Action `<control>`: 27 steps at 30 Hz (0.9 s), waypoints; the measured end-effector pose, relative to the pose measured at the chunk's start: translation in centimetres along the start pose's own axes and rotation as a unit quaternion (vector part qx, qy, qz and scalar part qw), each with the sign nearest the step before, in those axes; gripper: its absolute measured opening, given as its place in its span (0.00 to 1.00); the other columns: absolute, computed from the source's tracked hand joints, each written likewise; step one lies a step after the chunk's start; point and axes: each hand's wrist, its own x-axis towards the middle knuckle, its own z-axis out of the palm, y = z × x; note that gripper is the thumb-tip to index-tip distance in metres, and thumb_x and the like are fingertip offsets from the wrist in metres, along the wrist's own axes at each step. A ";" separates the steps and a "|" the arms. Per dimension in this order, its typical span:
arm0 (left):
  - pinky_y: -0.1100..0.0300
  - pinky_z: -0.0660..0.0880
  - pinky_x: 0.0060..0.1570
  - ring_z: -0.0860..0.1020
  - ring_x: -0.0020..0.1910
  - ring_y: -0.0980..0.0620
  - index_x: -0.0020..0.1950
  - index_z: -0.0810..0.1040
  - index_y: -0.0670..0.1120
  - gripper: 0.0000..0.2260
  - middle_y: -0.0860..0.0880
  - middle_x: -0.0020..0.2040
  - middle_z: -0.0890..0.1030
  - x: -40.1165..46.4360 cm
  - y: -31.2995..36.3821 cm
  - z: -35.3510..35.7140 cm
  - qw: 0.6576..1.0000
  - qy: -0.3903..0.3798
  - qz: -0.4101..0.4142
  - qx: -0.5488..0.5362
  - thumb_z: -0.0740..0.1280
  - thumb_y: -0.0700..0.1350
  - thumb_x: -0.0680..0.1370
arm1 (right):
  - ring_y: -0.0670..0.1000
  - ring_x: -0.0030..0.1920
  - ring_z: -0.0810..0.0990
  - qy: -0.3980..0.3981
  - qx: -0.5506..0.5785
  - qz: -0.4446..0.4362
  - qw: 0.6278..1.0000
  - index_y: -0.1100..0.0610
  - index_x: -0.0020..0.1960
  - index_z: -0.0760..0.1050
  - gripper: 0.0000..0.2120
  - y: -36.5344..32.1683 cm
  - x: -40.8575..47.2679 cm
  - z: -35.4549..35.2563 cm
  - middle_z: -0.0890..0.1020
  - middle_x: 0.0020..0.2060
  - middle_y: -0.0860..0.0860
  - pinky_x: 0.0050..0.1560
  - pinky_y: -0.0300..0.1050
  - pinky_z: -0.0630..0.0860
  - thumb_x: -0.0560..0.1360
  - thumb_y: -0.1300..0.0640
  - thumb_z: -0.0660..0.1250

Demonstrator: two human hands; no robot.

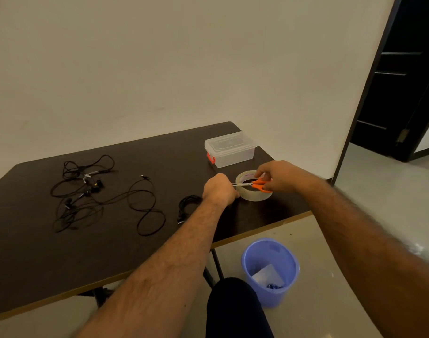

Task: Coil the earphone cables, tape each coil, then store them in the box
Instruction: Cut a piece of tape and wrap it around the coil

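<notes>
Orange-handled scissors (258, 185) lie across the top of the tape roll (253, 189), gripped by the right hand (279, 178), whose fingers curl through the handles. The left hand (219, 189) is curled at the roll's left side; what its fingers pinch cannot be told. Behind the roll stands the closed clear box (230, 148). Left of the roll lies a coil (187, 206); farther left, loose earphones (91, 193) sprawl over the dark table (50, 259).

A plain room indoors: bare beige wall (159, 57), dark table (62, 252), tiled floor (379, 203), dark door (403, 81) beyond the right hand (279, 176).
</notes>
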 end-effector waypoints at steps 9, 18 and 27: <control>0.58 0.75 0.40 0.80 0.47 0.52 0.54 0.83 0.46 0.08 0.48 0.49 0.82 0.6 -0.1 0.2 0.999 -0.001 -0.020 -0.028 0.71 0.47 0.77 | 0.50 0.44 0.80 -0.035 0.148 0.012 0.988 0.53 0.68 0.73 0.18 1.9 -0.5 0.5 0.78 0.53 0.53 0.43 0.42 0.81 0.78 0.63 0.67; 0.60 0.74 0.37 0.80 0.44 0.53 0.53 0.83 0.47 0.06 0.48 0.47 0.82 0.0 -0.1 0.0 0.998 0.054 0.015 0.011 0.69 0.46 0.79 | 0.54 0.50 0.82 -0.074 0.186 0.015 0.980 0.57 0.67 0.73 0.22 2.0 -1.0 -0.4 0.78 0.55 0.53 0.45 0.43 0.82 0.75 0.66 0.71; 0.57 0.77 0.44 0.80 0.47 0.51 0.53 0.84 0.47 0.06 0.48 0.48 0.82 -0.5 -0.2 -0.4 0.998 0.052 0.017 0.011 0.71 0.45 0.77 | 0.53 0.56 0.80 0.007 0.169 0.006 0.986 0.51 0.60 0.77 0.17 2.8 -0.6 0.9 0.81 0.59 0.54 0.57 0.48 0.80 0.73 0.60 0.75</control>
